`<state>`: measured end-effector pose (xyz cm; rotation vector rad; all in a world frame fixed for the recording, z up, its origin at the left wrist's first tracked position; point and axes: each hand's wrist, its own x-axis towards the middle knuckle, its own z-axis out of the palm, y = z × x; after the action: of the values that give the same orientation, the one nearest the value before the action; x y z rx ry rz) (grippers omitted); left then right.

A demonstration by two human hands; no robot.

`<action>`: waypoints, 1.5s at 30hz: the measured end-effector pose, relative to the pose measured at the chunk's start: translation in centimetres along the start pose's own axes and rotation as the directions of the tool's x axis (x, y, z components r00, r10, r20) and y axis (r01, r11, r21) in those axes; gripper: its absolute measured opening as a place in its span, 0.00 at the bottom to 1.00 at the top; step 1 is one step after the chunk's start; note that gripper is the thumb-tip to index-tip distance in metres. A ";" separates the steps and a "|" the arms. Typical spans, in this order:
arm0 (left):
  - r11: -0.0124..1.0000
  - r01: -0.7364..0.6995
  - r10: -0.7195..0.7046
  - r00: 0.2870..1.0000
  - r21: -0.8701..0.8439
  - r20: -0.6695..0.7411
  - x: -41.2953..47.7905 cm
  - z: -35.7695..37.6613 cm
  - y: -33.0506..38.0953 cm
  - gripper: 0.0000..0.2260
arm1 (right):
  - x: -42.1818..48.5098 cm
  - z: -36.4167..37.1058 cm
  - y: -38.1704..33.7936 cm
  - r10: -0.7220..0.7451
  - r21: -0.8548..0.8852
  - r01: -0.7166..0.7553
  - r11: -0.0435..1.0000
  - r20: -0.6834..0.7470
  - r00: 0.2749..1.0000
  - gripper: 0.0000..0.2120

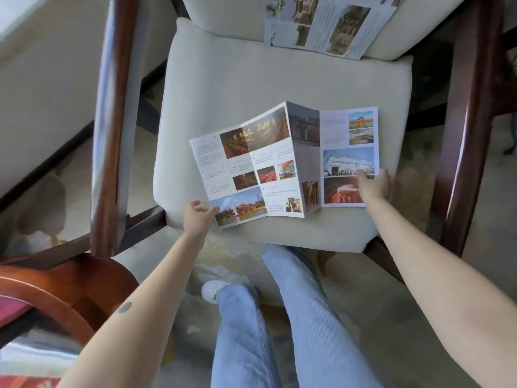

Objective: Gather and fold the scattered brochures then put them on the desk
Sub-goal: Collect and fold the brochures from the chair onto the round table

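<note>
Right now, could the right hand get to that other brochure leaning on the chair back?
Probably yes. The right hand holds the open brochure, but bare seat cushion lies between it and the second brochure, with nothing in between.

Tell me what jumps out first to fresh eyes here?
The unfolded brochure lies creased on the armchair's cream seat cushion, the left hand pinching its near-left corner and the right hand on its right edge. A second brochure leans against the backrest.

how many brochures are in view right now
2. One brochure lies unfolded on the chair seat, held by the left hand and right hand. A second brochure leans on the backrest. Others may lie out of view.
</note>
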<state>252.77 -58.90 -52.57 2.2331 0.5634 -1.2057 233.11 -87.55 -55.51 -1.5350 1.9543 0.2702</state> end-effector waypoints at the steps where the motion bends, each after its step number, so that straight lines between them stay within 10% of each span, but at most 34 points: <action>1: 1.000 0.004 -0.004 1.000 -0.001 -0.008 0.0 0.2 -0.2 0.27 | -0.3 0.2 0.0 -0.017 -0.033 0.017 0.999 -0.012 1.000 0.25; 12: 0.972 0.106 -0.102 0.994 -0.208 0.029 -0.8 3.7 1.1 0.23 | -1.6 -1.2 0.6 -0.185 0.308 0.157 0.938 0.065 0.981 0.12; 15: 0.962 0.061 -0.031 0.993 -0.265 0.115 -1.1 4.0 2.1 0.08 | -2.0 -1.2 0.9 -0.217 0.331 0.164 0.929 0.130 0.967 0.13; 20: 0.955 -0.181 0.200 0.978 -0.234 0.061 -2.5 2.8 3.3 0.13 | -3.0 -1.2 0.2 -0.242 0.444 0.126 0.887 0.214 0.947 0.12; 29: 0.862 -0.473 0.496 0.861 -0.181 0.111 -5.8 1.2 4.5 0.15 | -9.5 -0.2 -3.6 -0.480 0.581 0.188 0.792 0.401 0.781 0.06; 45: 0.889 -0.449 0.457 0.880 -0.085 0.132 -6.4 2.0 5.6 0.12 | -17.4 6.9 -5.8 -0.653 0.459 0.465 0.757 0.566 0.503 0.16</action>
<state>251.49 -65.11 -46.56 2.0501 0.0014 -1.0788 243.02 -71.78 -49.43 -1.5034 0.7719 0.2553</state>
